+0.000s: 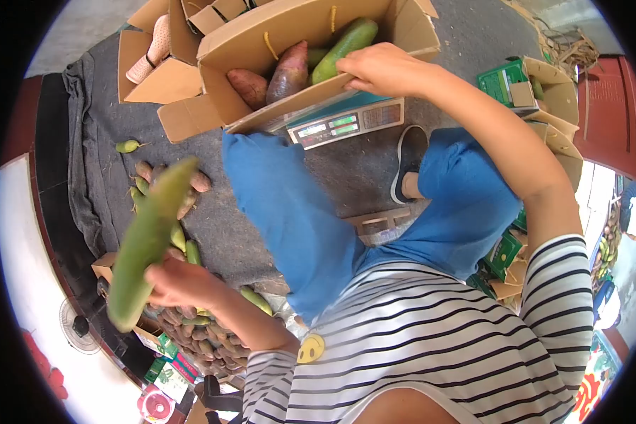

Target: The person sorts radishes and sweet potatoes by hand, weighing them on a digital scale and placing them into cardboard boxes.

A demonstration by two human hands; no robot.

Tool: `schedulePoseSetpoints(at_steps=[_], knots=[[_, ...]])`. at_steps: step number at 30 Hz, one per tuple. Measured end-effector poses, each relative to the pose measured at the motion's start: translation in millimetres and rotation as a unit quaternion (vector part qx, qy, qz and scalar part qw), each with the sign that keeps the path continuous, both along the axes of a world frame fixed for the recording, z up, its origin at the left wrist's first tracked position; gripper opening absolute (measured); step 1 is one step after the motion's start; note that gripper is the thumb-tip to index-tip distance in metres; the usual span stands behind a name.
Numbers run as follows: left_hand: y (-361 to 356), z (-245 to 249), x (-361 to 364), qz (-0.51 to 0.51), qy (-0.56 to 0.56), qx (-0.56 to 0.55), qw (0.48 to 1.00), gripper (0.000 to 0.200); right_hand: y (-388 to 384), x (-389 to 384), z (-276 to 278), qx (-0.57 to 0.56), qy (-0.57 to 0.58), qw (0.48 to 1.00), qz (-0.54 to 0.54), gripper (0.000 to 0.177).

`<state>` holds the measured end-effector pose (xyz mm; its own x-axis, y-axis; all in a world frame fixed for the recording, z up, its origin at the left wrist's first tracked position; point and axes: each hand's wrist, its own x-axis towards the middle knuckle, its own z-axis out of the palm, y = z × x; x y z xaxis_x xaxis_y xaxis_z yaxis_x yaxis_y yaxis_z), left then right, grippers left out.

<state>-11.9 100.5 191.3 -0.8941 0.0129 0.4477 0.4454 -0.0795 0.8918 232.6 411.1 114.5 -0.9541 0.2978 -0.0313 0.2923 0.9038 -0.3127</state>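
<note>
Green fruit [145, 244], lower left
Our left hand [184, 283] grips it; right hand [381, 69] is on the box [261, 42] rim up top, can't tell if closed. Imo hold mid-length, steady box w/ right.

The person wears a striped shirt [431, 332], yellow smiley badge [310, 348], blue trousers [297, 212], dark shoe [408, 159].
</note>
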Motion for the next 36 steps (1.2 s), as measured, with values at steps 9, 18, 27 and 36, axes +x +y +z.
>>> schedulePoseSetpoints(at_steps=[9,18,27,36], knots=[[140,69,44,-0.239,0.074,0.107,0.962,0.021,-5,1,2,0.012,-0.016,1.000,-0.011,0.026],[231,24,66,-0.324,0.409,-0.178,0.834,0.052,-9,0,5,0.008,-0.059,0.998,-0.024,0.026],[259,-24,73,-0.368,0.439,-0.382,0.726,0.055,-5,-1,4,0.052,-0.027,0.998,0.006,0.028],[256,-18,71,-0.404,0.386,-0.446,0.699,0.053,-17,2,8,0.133,0.023,0.991,-0.011,0.026]])
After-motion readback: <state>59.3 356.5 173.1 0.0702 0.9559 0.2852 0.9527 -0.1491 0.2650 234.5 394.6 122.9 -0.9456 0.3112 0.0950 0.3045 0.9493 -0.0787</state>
